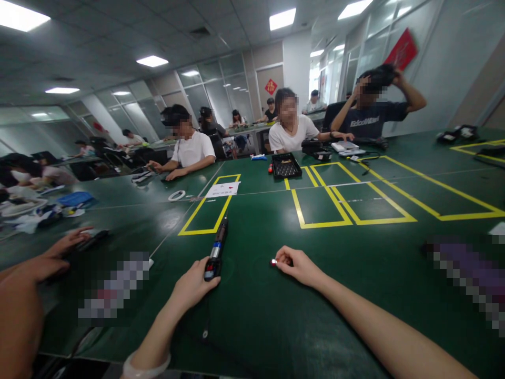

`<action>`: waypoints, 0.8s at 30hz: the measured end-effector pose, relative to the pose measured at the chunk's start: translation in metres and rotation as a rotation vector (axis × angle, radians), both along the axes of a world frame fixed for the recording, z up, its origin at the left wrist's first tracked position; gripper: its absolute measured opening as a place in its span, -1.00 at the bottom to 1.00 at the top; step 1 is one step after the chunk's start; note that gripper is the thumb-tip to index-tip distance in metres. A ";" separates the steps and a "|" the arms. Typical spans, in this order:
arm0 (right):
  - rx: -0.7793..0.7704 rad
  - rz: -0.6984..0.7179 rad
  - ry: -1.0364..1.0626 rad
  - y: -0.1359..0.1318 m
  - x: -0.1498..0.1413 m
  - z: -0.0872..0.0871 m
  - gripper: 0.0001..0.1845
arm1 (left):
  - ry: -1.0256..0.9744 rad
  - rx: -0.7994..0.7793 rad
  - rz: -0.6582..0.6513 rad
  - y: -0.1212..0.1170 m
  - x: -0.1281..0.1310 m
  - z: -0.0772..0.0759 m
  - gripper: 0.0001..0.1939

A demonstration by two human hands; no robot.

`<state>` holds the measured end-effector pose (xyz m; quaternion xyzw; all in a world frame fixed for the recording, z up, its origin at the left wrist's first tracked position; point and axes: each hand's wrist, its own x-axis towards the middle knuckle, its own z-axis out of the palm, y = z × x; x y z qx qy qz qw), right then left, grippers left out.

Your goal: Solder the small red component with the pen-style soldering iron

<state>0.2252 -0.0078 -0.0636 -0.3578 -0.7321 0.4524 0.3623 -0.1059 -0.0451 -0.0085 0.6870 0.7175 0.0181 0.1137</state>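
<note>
My left hand (pixel 193 285) is closed around the lower body of a pen-shaped electric screwdriver (pixel 216 248), black with a blue and silver band. The tool's narrow tip points away from me over the green table (pixel 252 305). Off to the right, my right hand (pixel 299 265) pinches a small red object (pixel 273 262) with a bright white spot. Its kind is too small to make out. The pinch is low over the tabletop, and contact with the table cannot be told. A gap of bare green surface lies between the two hands.
Yellow tape outlines (pixel 323 225) mark the table ahead. A white paper (pixel 223 189), a tape roll (pixel 177 196) and a black tray (pixel 287 167) lie farther off. A co-worker's hand (pixel 73 243) is at left. Blurred-out items flank me; people sit opposite.
</note>
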 end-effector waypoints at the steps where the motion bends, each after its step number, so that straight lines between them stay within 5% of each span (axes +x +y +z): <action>1: 0.003 -0.001 -0.004 0.000 0.000 0.001 -0.84 | -0.006 -0.002 -0.023 0.003 0.011 0.001 -0.29; 12: 0.053 -0.041 -0.043 0.000 -0.001 0.000 -0.93 | 0.010 0.046 -0.268 0.024 0.112 0.001 -0.31; 24: 0.113 -0.104 -0.105 0.002 -0.002 -0.001 -0.95 | 0.002 0.065 -0.338 0.028 0.131 -0.008 -0.33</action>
